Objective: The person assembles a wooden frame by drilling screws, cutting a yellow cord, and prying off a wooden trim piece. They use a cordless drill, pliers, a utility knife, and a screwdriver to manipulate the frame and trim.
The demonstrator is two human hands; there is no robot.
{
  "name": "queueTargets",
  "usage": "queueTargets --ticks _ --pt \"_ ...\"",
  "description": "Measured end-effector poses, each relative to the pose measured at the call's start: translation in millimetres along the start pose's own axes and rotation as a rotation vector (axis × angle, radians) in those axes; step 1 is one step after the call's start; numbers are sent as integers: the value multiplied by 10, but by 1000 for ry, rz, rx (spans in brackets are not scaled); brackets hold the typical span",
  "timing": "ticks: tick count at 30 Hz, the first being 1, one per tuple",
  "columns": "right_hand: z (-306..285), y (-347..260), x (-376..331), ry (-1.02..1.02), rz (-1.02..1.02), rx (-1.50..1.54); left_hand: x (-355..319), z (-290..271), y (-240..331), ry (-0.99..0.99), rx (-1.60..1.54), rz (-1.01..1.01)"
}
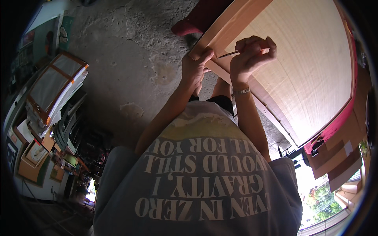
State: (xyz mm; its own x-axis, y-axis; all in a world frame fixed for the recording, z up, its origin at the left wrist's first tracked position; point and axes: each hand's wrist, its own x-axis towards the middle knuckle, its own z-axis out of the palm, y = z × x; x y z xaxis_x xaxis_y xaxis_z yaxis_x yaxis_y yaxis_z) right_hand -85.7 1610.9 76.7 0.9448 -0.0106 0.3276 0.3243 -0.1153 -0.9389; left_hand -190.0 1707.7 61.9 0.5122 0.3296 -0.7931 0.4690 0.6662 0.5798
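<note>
2 bare hands raised over a grey printed shirt (201, 177), left hand (195, 69) gripping the corner of a pale wooden frame (220, 29), right hand (252, 55) pinching a thin pencil (229, 54) against it, light panel (303, 67) inside the frame, concrete floor (130, 51) beyond.

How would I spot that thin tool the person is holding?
Start at the big pale wooden panel at the upper right and follow its frame to the corner the left hand grips. Beside it, the right hand pinches a pencil-like stick: the only slim, dark thing lying across the light wood.
</note>
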Motion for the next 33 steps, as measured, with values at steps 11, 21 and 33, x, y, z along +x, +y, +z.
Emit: queueTargets --ticks 11,21,33 --pt "-11 324 137 -14 360 207 15 -12 -10 29 -26 24" --pt "78 187 156 -193 335 -42 33 -15 5 16 30 -1" --pt "-355 -88 567 234 -24 32 -124 -478 429 -13 1280 388"
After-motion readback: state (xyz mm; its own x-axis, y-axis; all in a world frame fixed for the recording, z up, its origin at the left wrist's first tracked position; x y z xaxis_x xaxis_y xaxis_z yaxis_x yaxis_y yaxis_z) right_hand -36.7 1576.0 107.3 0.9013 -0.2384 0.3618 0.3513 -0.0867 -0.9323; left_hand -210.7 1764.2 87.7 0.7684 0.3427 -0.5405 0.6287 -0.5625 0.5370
